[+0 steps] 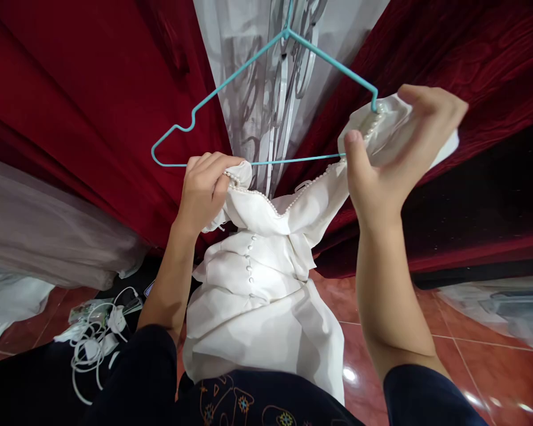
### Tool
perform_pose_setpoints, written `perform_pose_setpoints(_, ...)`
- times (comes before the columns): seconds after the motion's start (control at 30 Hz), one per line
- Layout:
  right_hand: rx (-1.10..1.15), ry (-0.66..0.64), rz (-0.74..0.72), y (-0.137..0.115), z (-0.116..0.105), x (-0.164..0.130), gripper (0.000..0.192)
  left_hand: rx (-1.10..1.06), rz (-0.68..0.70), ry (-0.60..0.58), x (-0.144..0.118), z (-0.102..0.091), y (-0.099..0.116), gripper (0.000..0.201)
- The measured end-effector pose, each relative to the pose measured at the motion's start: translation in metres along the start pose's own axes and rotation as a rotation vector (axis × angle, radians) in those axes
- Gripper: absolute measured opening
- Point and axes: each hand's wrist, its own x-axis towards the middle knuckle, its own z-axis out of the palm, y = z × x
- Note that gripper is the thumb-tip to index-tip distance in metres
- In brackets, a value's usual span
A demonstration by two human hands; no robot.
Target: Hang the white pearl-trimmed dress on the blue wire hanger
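A white dress with pearl trim along its neckline and a row of small buttons hangs down in front of me. My left hand grips the left shoulder of the dress just below the bottom bar of a teal wire hanger. My right hand pinches the right shoulder of the dress, which is pulled over the hanger's right end. The hanger's left end sticks out bare. Its hook runs out of the top of the view.
Dark red curtains hang on both sides, with a sheer patterned white curtain between them. White cables and chargers lie on the glossy red tile floor at lower left. Pale fabric is heaped at left.
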Motion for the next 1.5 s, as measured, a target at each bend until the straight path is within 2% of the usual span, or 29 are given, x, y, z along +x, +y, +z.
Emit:
perform_pose_setpoints(0.03,0.005,-0.054,0.016,0.007,0.0,0.003,0.051,0.009,-0.006,0.007,0.001,0.0,-0.002,0.038)
perform_pose_setpoints(0.1,0.043,-0.133,0.09,0.016,-0.001,0.01,0.033,0.036,-0.024,0.025,0.004,-0.001,-0.006,0.037)
perform_pose_setpoints(0.17,0.08,-0.149,0.175,0.019,-0.003,0.017,0.021,0.052,-0.04,0.029,0.007,-0.002,-0.009,0.035)
perform_pose_setpoints(0.27,0.104,-0.207,0.247,0.018,-0.006,0.025,0.021,0.027,-0.041,0.004,0.011,0.0,-0.012,0.034)
perform_pose_setpoints(0.4,-0.039,-0.291,0.179,0.013,-0.004,0.018,0.042,-0.006,-0.042,0.004,0.013,0.001,-0.011,0.035)
perform_pose_setpoints(0.5,0.006,-0.268,0.194,0.008,-0.001,0.006,0.032,0.031,-0.065,0.028,0.012,-0.006,-0.01,0.036)
perform_pose_setpoints(0.67,0.182,-0.087,0.355,0.01,0.003,0.005,0.015,0.038,-0.056,0.024,0.011,-0.024,-0.007,0.041)
perform_pose_setpoints(0.77,0.213,0.042,0.437,0.041,0.004,0.006,0.01,0.017,-0.072,-0.017,0.011,-0.027,-0.002,0.041)
perform_pose_setpoints(0.87,0.14,0.262,0.548,0.085,-0.002,-0.004,0.016,-0.026,-0.11,-0.055,0.013,-0.027,0.004,0.041)
perform_pose_setpoints(0.9,0.128,0.334,0.564,0.095,-0.006,-0.01,0.016,-0.036,-0.122,-0.068,0.013,-0.027,0.006,0.041)
perform_pose_setpoints(0.93,0.141,0.354,0.542,0.099,-0.01,-0.017,0.017,-0.041,-0.131,-0.077,0.013,-0.027,0.008,0.042)
perform_pose_setpoints(1.0,0.165,0.396,0.4,0.089,-0.019,-0.03,0.026,-0.038,-0.144,-0.084,0.014,-0.026,0.009,0.042)
perform_pose_setpoints(1.1,0.121,0.425,0.121,0.036,-0.028,-0.04,0.031,-0.066,-0.148,-0.069,0.015,-0.019,0.008,0.042)
perform_pose_setpoints(1.17,0.132,0.236,0.042,-0.004,-0.026,-0.038,0.024,-0.12,-0.159,-0.071,0.015,-0.011,0.007,0.042)
perform_pose_setpoints(1.27,0.255,-0.13,0.151,-0.036,-0.011,-0.032,0.034,-0.191,-0.196,-0.098,0.014,-0.003,0.008,0.043)
perform_pose_setpoints(1.33,0.304,-0.257,0.237,-0.038,0.002,-0.031,0.033,-0.19,-0.207,-0.102,0.014,-0.001,0.009,0.042)
perform_pose_setpoints(1.43,0.279,-0.253,0.284,-0.031,0.015,-0.036,0.03,-0.182,-0.173,-0.062,0.01,0.001,0.012,0.04)
perform_pose_setpoints(1.5,0.237,-0.215,0.296,-0.031,0.016,-0.038,0.033,-0.177,-0.169,0.034,0.003,0.005,0.016,0.037)
